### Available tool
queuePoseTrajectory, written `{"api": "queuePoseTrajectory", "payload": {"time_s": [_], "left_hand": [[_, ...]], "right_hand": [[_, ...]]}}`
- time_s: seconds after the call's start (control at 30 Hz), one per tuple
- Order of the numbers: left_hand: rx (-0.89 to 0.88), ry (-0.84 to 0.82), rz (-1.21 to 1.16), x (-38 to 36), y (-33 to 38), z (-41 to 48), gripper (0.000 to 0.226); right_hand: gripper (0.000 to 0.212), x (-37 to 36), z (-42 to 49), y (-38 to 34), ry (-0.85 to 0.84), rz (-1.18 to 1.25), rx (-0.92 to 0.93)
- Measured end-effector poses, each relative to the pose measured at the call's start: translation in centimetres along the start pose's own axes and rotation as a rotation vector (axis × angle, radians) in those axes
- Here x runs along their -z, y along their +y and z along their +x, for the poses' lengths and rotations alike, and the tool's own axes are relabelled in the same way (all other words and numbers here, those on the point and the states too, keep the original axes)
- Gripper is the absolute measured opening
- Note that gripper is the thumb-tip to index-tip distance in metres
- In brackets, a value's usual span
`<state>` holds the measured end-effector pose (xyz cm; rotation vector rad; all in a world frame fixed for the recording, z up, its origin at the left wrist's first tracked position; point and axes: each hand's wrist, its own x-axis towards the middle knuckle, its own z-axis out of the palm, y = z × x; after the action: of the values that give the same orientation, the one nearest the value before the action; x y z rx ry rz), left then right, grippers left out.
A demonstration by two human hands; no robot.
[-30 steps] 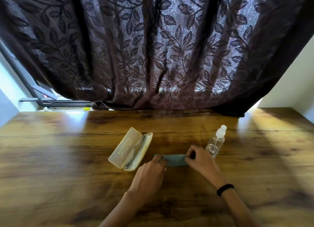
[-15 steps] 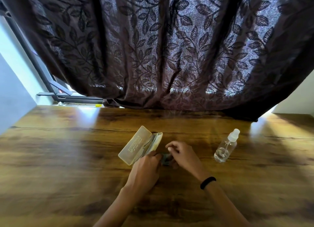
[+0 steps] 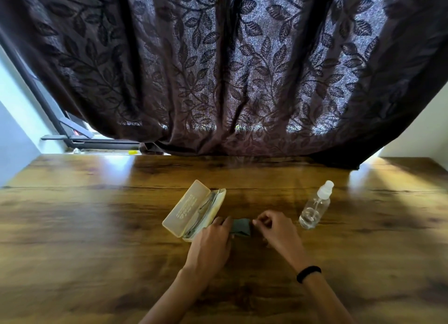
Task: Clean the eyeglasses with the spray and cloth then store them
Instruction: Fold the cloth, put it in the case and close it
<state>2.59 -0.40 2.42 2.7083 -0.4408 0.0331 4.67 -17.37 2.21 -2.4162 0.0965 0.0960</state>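
A small grey-green cloth (image 3: 240, 226), folded, lies flat on the wooden table (image 3: 97, 226). My left hand (image 3: 211, 241) presses on its left edge. My right hand (image 3: 276, 229) has its fingertips pinched together at the cloth's right edge. An open cream glasses case (image 3: 186, 208) lies just left of the cloth, with the eyeglasses (image 3: 206, 212) lying inside it. A clear spray bottle (image 3: 315, 207) with a white cap stands to the right of my right hand.
A dark leaf-patterned curtain (image 3: 230, 69) hangs over the table's far edge. A window frame (image 3: 72, 139) shows at the back left. A black band (image 3: 308, 273) sits on my right wrist.
The cloth was stretched wide between both hands; my right hand folded it over toward the left, and it is now a smaller folded piece. The camera view has also shifted.
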Motion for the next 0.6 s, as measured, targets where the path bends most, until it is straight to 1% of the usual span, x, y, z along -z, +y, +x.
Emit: {"api": "queuePoseTrajectory", "payload": {"time_s": [0.03, 0.1, 0.2, 0.27, 0.37, 0.43, 0.5, 0.6], "left_hand": [[-0.016, -0.005, 0.003, 0.0, 0.1, 0.1, 0.045], [-0.043, -0.025, 0.021, 0.0, 0.3, 0.3, 0.037], [-0.007, -0.059, 0.071, -0.2, 0.4, 0.3, 0.028], [0.029, -0.064, 0.106, -0.5, 0.4, 0.2, 0.031], [0.077, -0.04, 0.129, -0.7, 0.5, 0.0, 0.046], [0.096, -0.017, 0.128, -0.6, 0.4, -0.1, 0.048], [0.094, 0.012, 0.101, -0.3, 0.2, -0.3, 0.046], [0.058, 0.041, 0.073, 0.4, -0.1, -0.4, 0.05]], "right_hand": [[0.021, -0.3, -0.1, 0.0, -0.016, -0.006, -0.008], [0.024, -0.8, -0.2, -0.2, -0.023, -0.003, -0.014], [0.019, -1.4, 0.0, -0.3, -0.004, 0.001, -0.015], [0.016, -1.6, 0.1, -0.4, 0.013, -0.025, -0.002], [0.016, -1.8, 0.1, -0.3, 0.022, -0.005, -0.012], [0.016, -1.9, 0.2, -0.3, 0.016, 0.025, -0.022], [0.014, -1.9, 0.4, -0.4, 0.001, 0.12, -0.035], [0.012, -1.6, 0.4, -1.1, -0.054, 0.401, -0.031]]}}
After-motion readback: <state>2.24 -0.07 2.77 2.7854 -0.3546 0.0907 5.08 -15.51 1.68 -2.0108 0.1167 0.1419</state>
